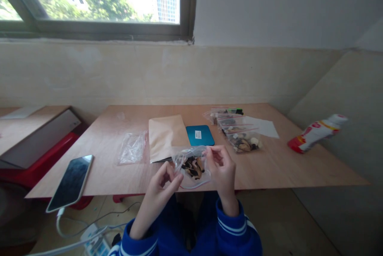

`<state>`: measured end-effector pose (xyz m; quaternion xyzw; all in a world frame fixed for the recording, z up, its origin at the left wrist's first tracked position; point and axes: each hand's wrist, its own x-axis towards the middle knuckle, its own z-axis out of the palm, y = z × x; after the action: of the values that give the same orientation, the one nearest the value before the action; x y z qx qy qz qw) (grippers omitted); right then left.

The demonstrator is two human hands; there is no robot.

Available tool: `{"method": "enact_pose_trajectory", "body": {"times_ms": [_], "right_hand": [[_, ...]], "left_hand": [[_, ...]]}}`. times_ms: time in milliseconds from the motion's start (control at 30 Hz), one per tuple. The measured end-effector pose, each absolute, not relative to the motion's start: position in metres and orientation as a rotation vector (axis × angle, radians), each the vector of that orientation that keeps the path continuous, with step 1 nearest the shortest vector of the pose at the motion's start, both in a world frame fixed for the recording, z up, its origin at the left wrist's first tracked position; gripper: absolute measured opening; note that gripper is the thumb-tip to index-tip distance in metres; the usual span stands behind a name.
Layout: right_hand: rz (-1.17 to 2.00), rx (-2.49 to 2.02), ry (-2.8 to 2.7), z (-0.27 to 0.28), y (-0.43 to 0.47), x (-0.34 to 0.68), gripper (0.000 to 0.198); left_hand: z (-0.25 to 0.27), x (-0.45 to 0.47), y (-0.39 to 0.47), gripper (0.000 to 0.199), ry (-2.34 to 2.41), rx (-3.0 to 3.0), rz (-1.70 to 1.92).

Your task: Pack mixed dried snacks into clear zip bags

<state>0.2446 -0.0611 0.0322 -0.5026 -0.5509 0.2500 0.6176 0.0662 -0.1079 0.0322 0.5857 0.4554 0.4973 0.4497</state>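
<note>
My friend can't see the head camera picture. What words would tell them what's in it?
A person's right hand pinches a clear bag of dark and tan pieces, the left hand at its other side. Around it on a wooden table are a brown pouch, a blue square, more filled bags, a phone and a bottle.

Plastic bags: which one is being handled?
The clear bag of dark and tan pieces, between the left hand and right hand. The filled bags farther right and the flat bag at left lie untouched.
</note>
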Motion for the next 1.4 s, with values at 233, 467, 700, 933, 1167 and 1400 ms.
{"method": "enact_pose_trajectory", "body": {"times_ms": [233, 467, 700, 933, 1167, 1400], "right_hand": [[0.919, -1.004, -1.058, 0.044, -0.065, 0.237, 0.027], [0.903, -1.018, -1.168, 0.029, -0.056, 0.229, 0.031], [0.476, -1.014, -1.493, 0.040, -0.068, 0.225, 0.007], [0.941, -1.034, -1.612, 0.021, -0.058, 0.222, 0.026], [0.967, -0.966, -1.851, 0.009, -0.055, 0.224, 0.052], [1.160, -0.955, -1.788, 0.007, -0.047, 0.219, 0.031]], "left_hand": [[0.000, 0.069, -0.089, 0.031, 1.191, 1.169, 1.433], [-0.022, 0.076, -0.087, 0.057, 1.020, 0.810, 1.261], [-0.017, 0.074, -0.082, 0.048, 1.192, 1.012, 1.341], [-0.021, 0.075, -0.081, 0.041, 1.172, 1.174, 1.390], [-0.024, 0.072, -0.078, 0.035, 1.215, 1.217, 1.357], [-0.027, 0.073, -0.081, 0.037, 1.210, 1.208, 1.356]]}}
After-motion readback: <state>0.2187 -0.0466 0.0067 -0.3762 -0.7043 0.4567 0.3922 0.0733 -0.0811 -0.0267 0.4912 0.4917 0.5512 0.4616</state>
